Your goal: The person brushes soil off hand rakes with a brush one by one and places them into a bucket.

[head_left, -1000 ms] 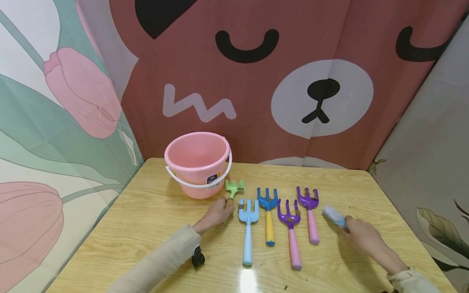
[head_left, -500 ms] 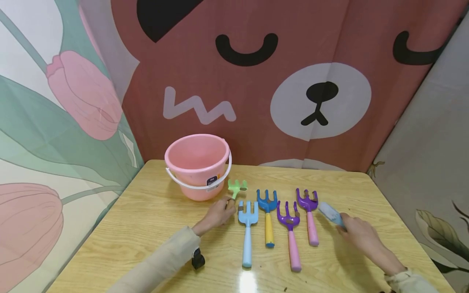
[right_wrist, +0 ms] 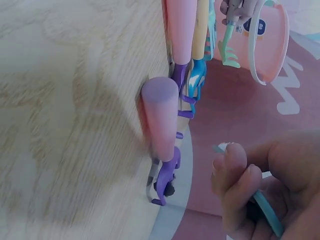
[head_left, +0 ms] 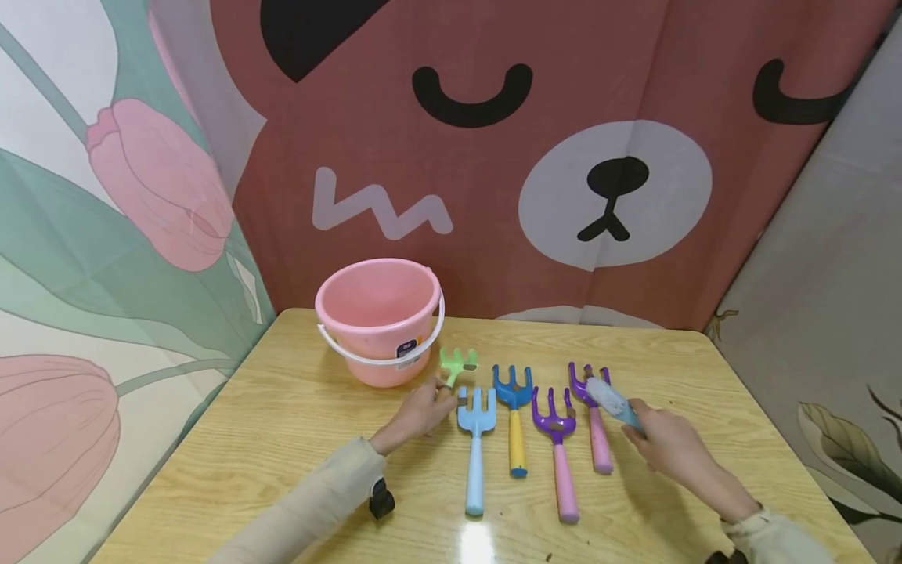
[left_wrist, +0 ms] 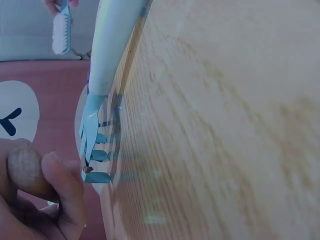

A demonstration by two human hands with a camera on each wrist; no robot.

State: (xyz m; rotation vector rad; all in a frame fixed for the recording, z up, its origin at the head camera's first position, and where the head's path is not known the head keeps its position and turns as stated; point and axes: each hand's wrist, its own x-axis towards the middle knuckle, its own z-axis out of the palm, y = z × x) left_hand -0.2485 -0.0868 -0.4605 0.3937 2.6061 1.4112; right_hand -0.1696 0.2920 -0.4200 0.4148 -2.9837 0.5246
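My left hand (head_left: 420,409) grips a small green hand fork (head_left: 459,363) by its brown handle, close to the light blue hand fork (head_left: 477,439). In the left wrist view the round end of that handle (left_wrist: 31,167) shows between my fingers. My right hand (head_left: 672,446) holds a light blue brush (head_left: 609,399) with white bristles, which overlaps the right-hand purple fork (head_left: 600,439) in the head view. In the right wrist view part of the brush handle (right_wrist: 267,212) shows beneath my curled fingers. Brown bits cling to the forks' tines.
A pink bucket (head_left: 377,348) with a white handle stands at the back left of the wooden table (head_left: 268,446). Between my hands lie a blue fork with a yellow handle (head_left: 517,442) and another purple fork with a pink handle (head_left: 566,482). A printed curtain (head_left: 486,219) hangs behind.
My right hand has carried the brush leftward, from beside the right-hand purple fork to over its head. My left hand has shifted slightly right with the green fork.
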